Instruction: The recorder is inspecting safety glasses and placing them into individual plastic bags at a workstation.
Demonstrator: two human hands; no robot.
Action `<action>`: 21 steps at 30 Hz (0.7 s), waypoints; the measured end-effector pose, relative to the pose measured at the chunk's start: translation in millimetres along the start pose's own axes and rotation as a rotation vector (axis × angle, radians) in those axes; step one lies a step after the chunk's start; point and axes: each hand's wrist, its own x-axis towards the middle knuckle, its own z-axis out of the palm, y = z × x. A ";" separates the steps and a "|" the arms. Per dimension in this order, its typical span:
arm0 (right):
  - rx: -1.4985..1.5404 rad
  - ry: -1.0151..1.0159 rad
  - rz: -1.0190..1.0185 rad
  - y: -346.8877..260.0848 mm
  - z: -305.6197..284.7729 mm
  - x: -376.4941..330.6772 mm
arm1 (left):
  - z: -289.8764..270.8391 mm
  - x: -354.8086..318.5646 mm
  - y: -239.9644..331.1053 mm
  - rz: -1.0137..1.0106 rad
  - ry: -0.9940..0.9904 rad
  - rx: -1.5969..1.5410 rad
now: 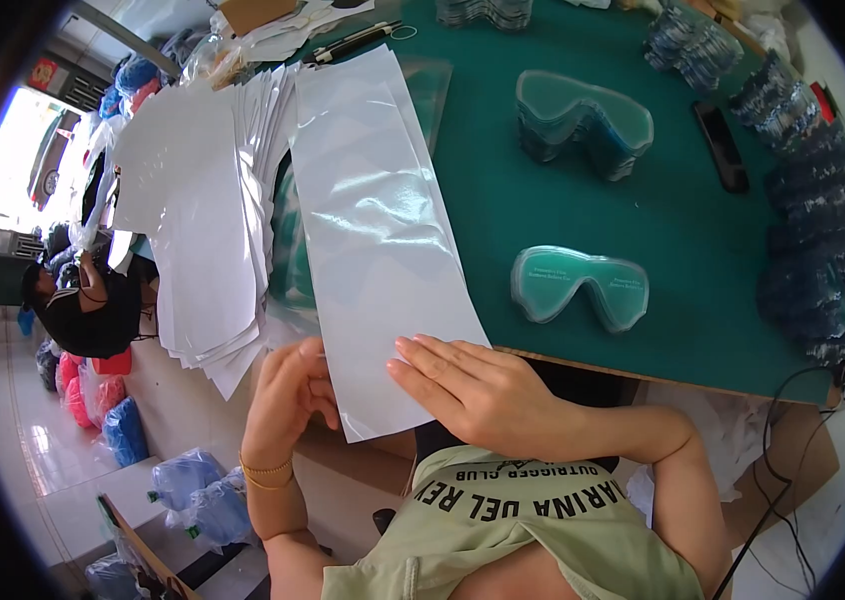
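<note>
A long glossy white sheet (383, 240) lies from the table's far part toward me, its near end hanging past the front edge. Flat on that near end rests my right hand (483, 395), its fingers stretched out and together, holding nothing. My left hand (288, 395) is at the sheet's lower left edge with its fingers curled in; what they hold, if anything, is hidden. Under the long sheet, clear plastic sheeting (293, 255) shows. To the left spreads a thick stack of white paper sheets (193, 210), fanned at its edges.
On the green table (483, 230), goggle-shaped clear pieces stand in a taller stack (583, 120) and a lower stack (581, 290). A dark phone (721, 147) and more stacked clear pieces (818, 210) are at right. Cables (783, 480) hang there. Another person (93, 305) sits far left.
</note>
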 end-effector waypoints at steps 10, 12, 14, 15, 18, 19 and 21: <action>0.310 -0.283 -0.086 20.6 -38.8 15.3 | 14.9 41.9 25.9 0.010 -0.184 0.363; 0.521 -0.377 0.221 42.1 -31.4 48.1 | 14.1 39.6 23.2 0.109 -0.208 0.439; 0.553 -0.374 0.401 61.0 -30.6 79.9 | 20.0 42.1 22.9 0.109 -0.220 0.460; 0.544 -0.366 0.401 60.6 -27.5 85.4 | 22.7 44.8 19.2 0.172 -0.223 0.480; 0.653 -0.302 0.465 66.1 -9.6 91.3 | 23.5 51.9 14.4 0.284 -0.214 0.549; 0.651 -0.319 0.484 66.3 -9.6 92.9 | 25.6 51.5 14.6 0.289 -0.217 0.569; 0.650 -0.339 0.504 68.3 -13.4 97.5 | 26.6 53.4 15.4 0.291 -0.219 0.588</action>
